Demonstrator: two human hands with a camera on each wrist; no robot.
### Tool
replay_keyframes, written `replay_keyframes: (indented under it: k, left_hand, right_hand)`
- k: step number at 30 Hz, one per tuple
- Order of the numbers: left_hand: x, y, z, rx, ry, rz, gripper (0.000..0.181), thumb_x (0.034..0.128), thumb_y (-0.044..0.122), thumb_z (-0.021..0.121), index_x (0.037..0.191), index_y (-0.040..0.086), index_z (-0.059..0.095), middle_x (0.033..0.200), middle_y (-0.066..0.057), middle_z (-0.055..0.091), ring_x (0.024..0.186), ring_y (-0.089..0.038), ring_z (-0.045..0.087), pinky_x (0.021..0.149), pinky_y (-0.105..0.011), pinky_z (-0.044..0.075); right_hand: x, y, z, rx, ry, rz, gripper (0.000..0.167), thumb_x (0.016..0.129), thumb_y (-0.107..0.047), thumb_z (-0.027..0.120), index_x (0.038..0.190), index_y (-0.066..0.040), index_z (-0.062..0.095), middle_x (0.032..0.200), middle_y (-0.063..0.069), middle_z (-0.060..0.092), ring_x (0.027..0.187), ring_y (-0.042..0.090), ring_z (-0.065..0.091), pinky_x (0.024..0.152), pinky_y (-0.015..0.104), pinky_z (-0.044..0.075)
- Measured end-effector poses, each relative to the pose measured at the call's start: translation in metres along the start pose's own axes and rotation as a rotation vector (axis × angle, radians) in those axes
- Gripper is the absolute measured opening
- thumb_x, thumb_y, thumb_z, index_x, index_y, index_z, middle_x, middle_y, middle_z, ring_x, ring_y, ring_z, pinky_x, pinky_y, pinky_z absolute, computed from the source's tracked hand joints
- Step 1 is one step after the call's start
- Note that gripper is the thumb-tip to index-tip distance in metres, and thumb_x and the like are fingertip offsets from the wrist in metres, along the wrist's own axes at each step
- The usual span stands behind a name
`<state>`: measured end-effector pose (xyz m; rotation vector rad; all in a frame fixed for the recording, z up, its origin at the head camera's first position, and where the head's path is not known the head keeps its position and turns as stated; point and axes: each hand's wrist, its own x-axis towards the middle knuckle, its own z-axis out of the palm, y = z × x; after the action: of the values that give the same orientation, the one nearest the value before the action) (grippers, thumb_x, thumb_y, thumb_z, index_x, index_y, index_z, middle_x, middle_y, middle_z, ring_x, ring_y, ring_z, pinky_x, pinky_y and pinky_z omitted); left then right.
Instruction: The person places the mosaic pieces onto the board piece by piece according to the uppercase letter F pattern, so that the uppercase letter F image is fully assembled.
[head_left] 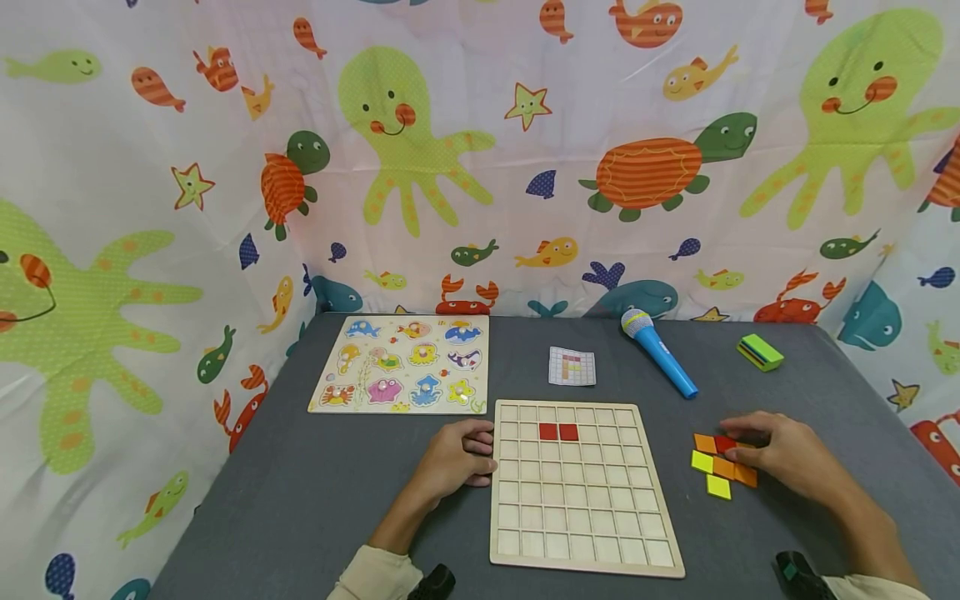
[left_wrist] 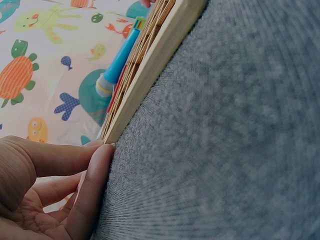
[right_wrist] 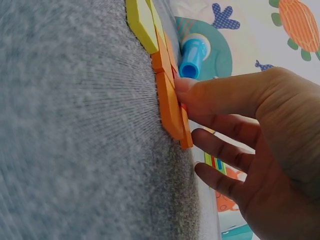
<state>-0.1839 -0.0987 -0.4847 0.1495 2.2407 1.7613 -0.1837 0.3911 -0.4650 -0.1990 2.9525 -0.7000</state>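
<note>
A light wooden grid board (head_left: 585, 500) lies on the dark grey table, with two red tiles (head_left: 558, 432) side by side in its second row from the far edge. At the board's left edge, my left hand (head_left: 461, 454) holds the rim; in the left wrist view the thumb and index finger (left_wrist: 60, 160) meet at it. My right hand (head_left: 791, 458) hovers low over a cluster of tiles, its thumb and index finger on either side of a red tile (head_left: 725, 444). Around that lie several orange tiles (head_left: 723, 467) and yellow tiles (head_left: 717, 487). The thumb (right_wrist: 220, 97) partly hides the cluster.
Behind the board lies a small card (head_left: 572, 367) with a printed coloured grid. A sea-animal peg puzzle (head_left: 401, 400) is at back left. A blue toy microphone (head_left: 663, 358) and a green layered block (head_left: 761, 353) lie at back right. A printed curtain (head_left: 495, 250) borders the table.
</note>
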Motion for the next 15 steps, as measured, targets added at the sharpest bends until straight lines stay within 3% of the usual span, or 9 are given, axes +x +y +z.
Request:
replay_keyframes:
  k: [15]
  left_hand:
    - [-0.0003,-0.0013,-0.0007,-0.006,-0.002,0.002,0.056,0.0869,-0.008,0.080,0.140,-0.002,0.063,0.115,-0.014,0.067,0.097,-0.019,0.069,0.068,-0.036,0.068]
  right_hand:
    - [0.0014,0.0013,-0.0024,-0.015,-0.031,0.012,0.040,0.094,-0.029,0.081,0.122,-0.001,0.077,0.110,0.012,0.070,0.094,0.025,0.061,0.072,0.033,0.051]
